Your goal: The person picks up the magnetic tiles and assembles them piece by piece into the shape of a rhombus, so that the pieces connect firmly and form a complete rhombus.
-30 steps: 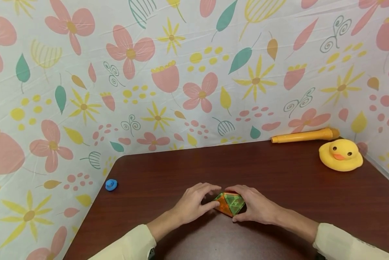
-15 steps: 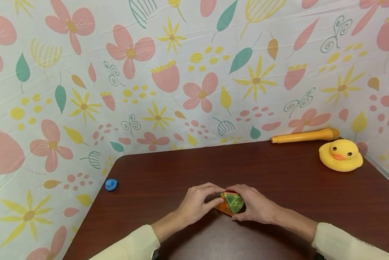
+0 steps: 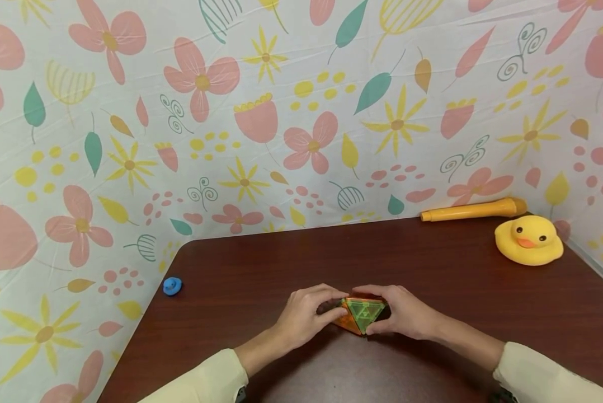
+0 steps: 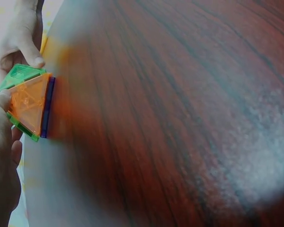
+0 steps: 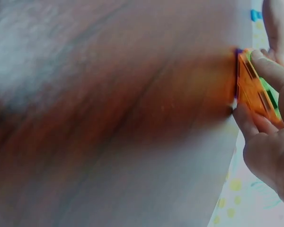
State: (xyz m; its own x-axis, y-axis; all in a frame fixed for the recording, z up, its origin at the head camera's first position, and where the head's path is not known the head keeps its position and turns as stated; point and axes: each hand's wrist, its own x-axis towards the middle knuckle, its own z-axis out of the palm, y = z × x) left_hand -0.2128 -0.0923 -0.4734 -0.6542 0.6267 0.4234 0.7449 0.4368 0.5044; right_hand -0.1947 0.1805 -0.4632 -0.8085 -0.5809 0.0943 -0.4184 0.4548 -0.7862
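Note:
A small block of see-through magnetic tiles (image 3: 366, 314) stands low over the table between my hands. Its near side shows a green triangle and an orange triangle (image 4: 31, 101); a purple tile (image 4: 48, 108) runs along the bottom. My left hand (image 3: 305, 314) grips the left part, thumb on the orange face and fingers behind. On the other side, my right hand (image 3: 409, 313) spans the block, with its thumb at the green triangle's lower tip and fingers at the top back edge. Another orange tile (image 5: 252, 90) faces right in the right wrist view.
The dark wooden table (image 3: 261, 263) meets a flowered cloth (image 3: 306, 129) at its back edge. A small blue duck (image 3: 172, 286) sits at the left edge. At the back right are a yellow duck (image 3: 529, 242) and a yellow toy microphone (image 3: 472, 210).
My left hand has moved right and closed its grip on the block. More recently my right hand has shifted slightly right, baring more of the green triangle.

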